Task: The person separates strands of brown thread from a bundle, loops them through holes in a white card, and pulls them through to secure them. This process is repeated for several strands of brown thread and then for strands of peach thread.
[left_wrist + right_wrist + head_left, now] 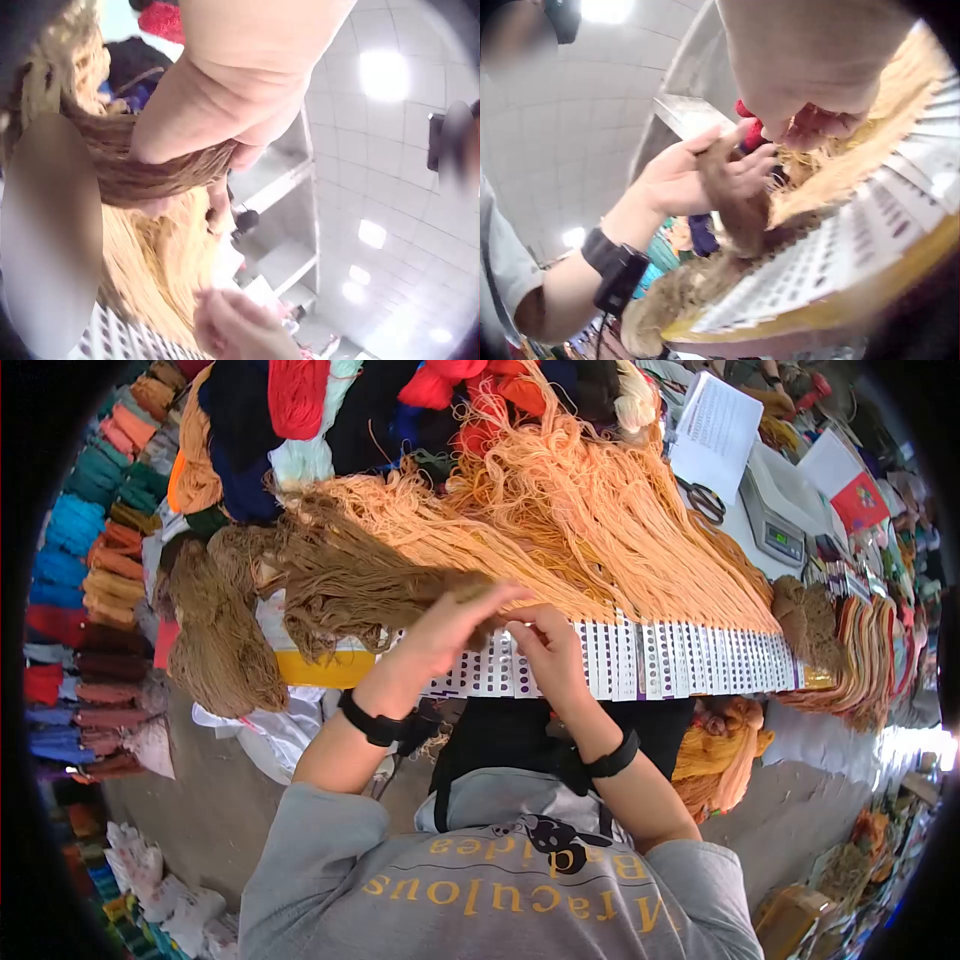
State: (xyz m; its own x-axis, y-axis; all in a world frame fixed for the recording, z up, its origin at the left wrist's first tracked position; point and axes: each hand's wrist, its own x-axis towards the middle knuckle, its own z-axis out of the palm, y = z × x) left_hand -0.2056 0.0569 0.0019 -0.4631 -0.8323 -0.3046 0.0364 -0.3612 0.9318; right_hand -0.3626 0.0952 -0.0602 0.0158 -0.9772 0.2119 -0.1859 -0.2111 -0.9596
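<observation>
A yellow-edged table [322, 670] carries peach yarn [610, 520], brown yarn [340, 575], dotted white cards [600, 660] — also scissors [706, 505] and a scale [782, 500].

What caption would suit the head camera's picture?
Left hand holding brown yarn, right hand close by, peach yarn spread beyond.

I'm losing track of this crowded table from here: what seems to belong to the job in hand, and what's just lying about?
Likely in the job:
- left hand, holding brown yarn
- right hand, close by
- white spotted cards
- peach yarn, along the cards

Apparently just lying about:
- scissors
- digital scale
- paper sheets
- red yarn
</observation>
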